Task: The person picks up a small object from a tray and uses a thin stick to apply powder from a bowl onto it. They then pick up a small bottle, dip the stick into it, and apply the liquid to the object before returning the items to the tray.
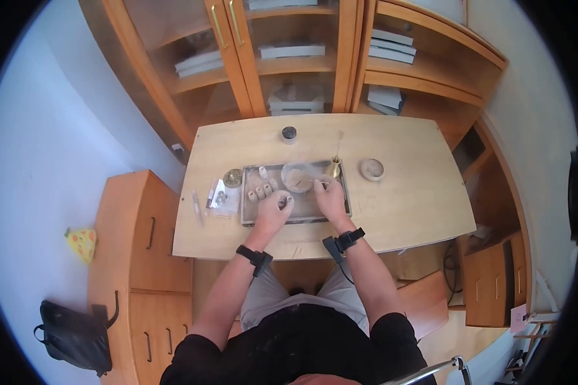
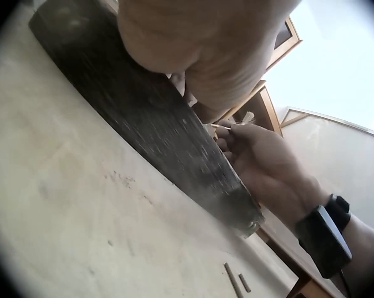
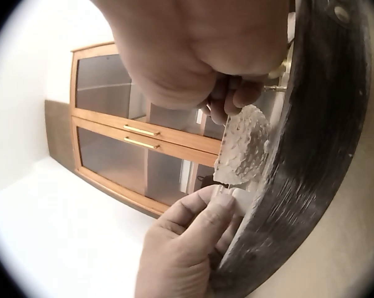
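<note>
My left hand (image 1: 274, 210) pinches a small pale piece (image 3: 241, 202) between thumb and fingers, over the front of a dark wooden tray (image 1: 243, 212). Its exact kind I cannot tell. To the right, my right hand (image 1: 329, 200) holds a thin stick (image 1: 310, 180), whose far end reaches over a round bowl (image 1: 288, 186) of pale, lumpy material. Several small clay-coloured cylinders (image 1: 260, 192) stand in the tray left of the bowl, with a paler one (image 1: 262, 172) behind them. A brass vase (image 1: 333, 169) at the tray's right holds a slender upright tool.
A round dish (image 1: 372, 169) stands right of the tray, and a dark-lidded jar (image 1: 289, 135) behind it. On the left are a patterned round object (image 1: 232, 178) and a clear bag (image 1: 222, 199). Two short sticks (image 2: 233, 280) lie near the table's front edge.
</note>
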The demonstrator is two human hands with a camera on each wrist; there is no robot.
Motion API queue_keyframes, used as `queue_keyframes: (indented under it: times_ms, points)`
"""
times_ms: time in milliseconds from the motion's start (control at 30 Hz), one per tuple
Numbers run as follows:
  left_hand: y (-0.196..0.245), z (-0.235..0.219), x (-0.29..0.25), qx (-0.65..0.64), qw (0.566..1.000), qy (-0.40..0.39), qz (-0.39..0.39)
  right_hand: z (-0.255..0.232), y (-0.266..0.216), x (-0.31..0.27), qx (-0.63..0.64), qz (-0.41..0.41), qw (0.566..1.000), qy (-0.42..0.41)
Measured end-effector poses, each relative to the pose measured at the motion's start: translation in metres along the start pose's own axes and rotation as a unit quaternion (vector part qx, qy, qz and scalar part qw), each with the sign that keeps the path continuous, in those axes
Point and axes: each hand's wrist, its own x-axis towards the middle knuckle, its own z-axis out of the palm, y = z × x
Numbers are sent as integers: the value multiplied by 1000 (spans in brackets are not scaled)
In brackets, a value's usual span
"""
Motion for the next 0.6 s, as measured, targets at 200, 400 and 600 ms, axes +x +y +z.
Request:
queue_keyframes:
  times_ms: [200,400,600]
  points:
    - [7,-6,6,-22,999,-31,-31,-5,10,-5,199,121,972,-16]
    - [-1,-1,7,-70,997,-22,-35,-16,4,0,72,32,997,25]
    - [7,-3,8,-48,998,-9,-41,-11,-9,-6,-62,-37,997,-26]
